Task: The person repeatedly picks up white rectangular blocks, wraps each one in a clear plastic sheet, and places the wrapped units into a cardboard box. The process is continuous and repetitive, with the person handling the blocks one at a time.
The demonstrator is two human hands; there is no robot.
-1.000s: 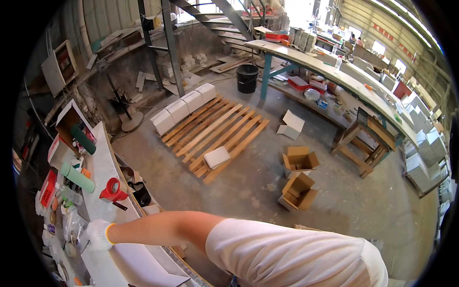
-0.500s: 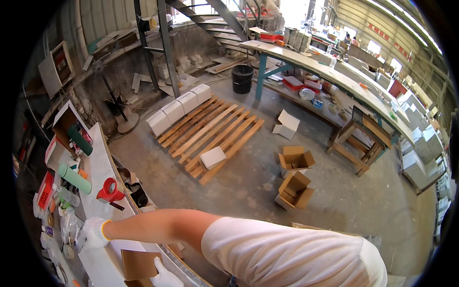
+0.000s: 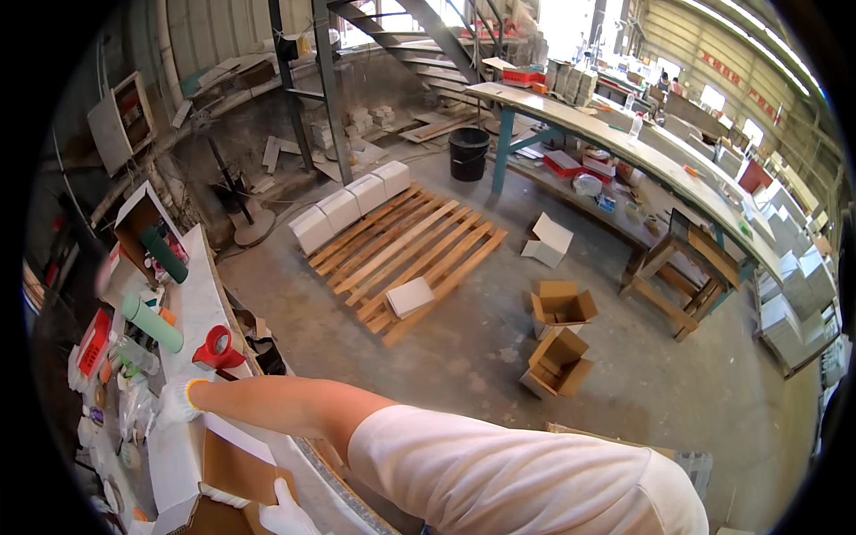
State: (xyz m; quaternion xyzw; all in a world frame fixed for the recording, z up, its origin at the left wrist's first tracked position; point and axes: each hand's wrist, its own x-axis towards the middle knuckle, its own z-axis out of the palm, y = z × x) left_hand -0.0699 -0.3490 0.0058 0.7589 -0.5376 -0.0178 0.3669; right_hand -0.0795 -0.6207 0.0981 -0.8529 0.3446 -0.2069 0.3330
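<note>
On the smooth pale bench (image 3: 203,299), the open white rectangular box (image 3: 234,465) shows matt brown cardboard inside; the white yellow-cuffed glove (image 3: 176,401) is knitted cloth; the red tape dispenser (image 3: 214,355), near the floor-side edge, glossy plastic.

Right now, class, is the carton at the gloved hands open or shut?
Open: the carton shows its brown inner faces beside the left hand. Whether anything lies deeper inside cannot be told.

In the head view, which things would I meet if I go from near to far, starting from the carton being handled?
Handled carton with brown inside → wooden pallet → black bucket → metal stairs.
</note>
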